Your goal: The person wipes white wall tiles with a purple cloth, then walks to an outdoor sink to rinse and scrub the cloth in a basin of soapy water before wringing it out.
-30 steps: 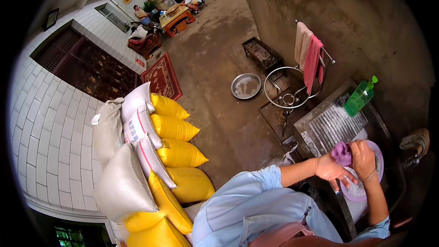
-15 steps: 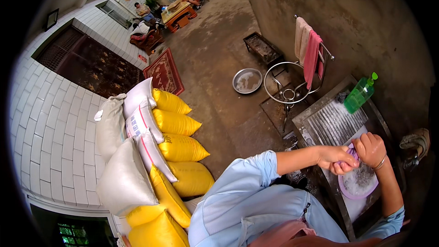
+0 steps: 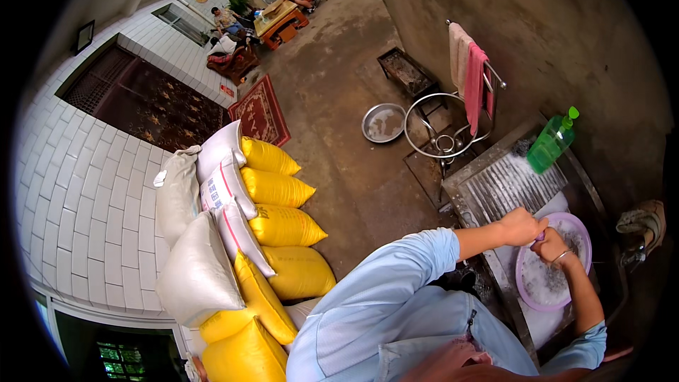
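Note:
Both of my hands are closed around a small purple piece, seemingly wet cloth, mostly hidden by the fingers. My left hand grips one side of it, and my right hand, with a bracelet at the wrist, grips the other. They are held over the far-left part of a lilac basin that contains white suds. The basin stands in a stone sink with a ridged washboard surface beyond it. Suds lie on the ridges.
A green pump bottle stands at the sink's far right. Beyond the sink is a metal washstand with pink towels; a metal basin lies on the floor. Stacked yellow and white sacks are at left. Several people sit far off.
My hands have come lower and slightly left, with the right hand now nearer the body than the left. More of the basin and its suds shows.

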A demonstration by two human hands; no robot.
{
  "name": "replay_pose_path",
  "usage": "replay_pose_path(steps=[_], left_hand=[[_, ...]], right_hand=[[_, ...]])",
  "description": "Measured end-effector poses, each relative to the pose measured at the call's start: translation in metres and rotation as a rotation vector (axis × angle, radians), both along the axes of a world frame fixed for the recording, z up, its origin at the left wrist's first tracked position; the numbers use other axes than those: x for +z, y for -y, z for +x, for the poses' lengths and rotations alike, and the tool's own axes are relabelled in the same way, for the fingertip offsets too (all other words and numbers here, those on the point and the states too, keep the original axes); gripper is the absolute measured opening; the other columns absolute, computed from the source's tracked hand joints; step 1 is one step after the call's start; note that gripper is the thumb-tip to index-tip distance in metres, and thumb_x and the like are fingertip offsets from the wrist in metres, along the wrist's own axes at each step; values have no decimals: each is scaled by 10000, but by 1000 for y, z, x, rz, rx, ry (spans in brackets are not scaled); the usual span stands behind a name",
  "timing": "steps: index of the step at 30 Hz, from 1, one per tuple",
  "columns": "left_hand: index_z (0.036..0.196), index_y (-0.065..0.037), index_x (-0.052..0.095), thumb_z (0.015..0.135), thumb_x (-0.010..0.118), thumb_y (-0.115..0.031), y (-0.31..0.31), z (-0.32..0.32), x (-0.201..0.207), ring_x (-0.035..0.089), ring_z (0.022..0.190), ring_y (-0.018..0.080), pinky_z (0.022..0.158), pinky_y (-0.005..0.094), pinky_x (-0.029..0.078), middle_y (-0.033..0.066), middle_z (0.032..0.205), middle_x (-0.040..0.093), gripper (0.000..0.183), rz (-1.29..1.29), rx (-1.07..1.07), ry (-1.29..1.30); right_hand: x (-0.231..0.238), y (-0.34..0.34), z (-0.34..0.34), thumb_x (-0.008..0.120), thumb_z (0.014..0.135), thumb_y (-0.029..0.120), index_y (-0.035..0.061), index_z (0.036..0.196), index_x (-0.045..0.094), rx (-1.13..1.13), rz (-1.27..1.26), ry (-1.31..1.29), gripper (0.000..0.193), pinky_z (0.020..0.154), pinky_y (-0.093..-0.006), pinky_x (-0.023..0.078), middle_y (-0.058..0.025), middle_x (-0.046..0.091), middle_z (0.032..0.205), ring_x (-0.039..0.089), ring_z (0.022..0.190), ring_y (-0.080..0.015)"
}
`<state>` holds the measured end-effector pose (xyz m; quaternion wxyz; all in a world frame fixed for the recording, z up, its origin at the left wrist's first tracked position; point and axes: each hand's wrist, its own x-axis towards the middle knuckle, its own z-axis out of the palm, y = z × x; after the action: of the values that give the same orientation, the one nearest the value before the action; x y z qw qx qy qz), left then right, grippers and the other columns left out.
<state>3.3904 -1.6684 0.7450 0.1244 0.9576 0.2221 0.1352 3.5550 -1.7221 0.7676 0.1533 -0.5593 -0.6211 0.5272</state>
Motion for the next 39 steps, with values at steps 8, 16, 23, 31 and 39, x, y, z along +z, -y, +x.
replay_pose_path(steps=[8, 16, 23, 31, 39], left_hand=[[807, -75, 471, 764, 546, -183, 14, 18, -30, 602, 470, 249, 393, 362, 442, 69, 542, 570, 138, 107, -174, 79], [756, -100, 470, 758, 545, -194, 11, 28, -30, 589, 525, 205, 442, 336, 447, 9, 578, 505, 121, 185, -258, 188], [841, -64, 528, 688, 645, -145, -16, -70, -37, 595, 801, 292, 662, 415, 469, 115, 824, 567, 209, -252, 296, 231], [1092, -82, 509, 846, 672, -189, -22, -360, -50, 441, 535, 54, 435, 208, 323, -27, 724, 510, 314, -1702, 720, 1140], [953, -66, 594, 913, 495, -475, 24, -630, -90, 508, 486, 93, 387, 199, 348, 32, 660, 579, 423, -1487, 1293, 1265]], right_hand=[[-9, 24, 10, 566, 708, -47, 115, 604, 368, -370, -774, -256, 276, 334, -245, 149, 19, 333, 480, 259, 347, -67], [-43, 52, 23, 570, 770, 10, 122, 768, 444, -521, -872, -700, 168, 321, -228, 180, 21, 363, 519, 280, 358, -71], [-47, -5, -69, 560, 896, 255, 140, 1068, 480, -518, -532, -760, 221, 351, -270, 468, -81, 619, 853, 611, 560, -197], [-76, -80, -234, 529, 908, 258, 133, 967, 532, -520, -526, -694, 139, 450, -267, 466, -39, 624, 810, 613, 628, -157], [-85, -159, -421, 518, 896, 177, 112, 930, 569, -466, -620, -635, 91, 494, -247, 457, -26, 592, 733, 561, 596, -128]])
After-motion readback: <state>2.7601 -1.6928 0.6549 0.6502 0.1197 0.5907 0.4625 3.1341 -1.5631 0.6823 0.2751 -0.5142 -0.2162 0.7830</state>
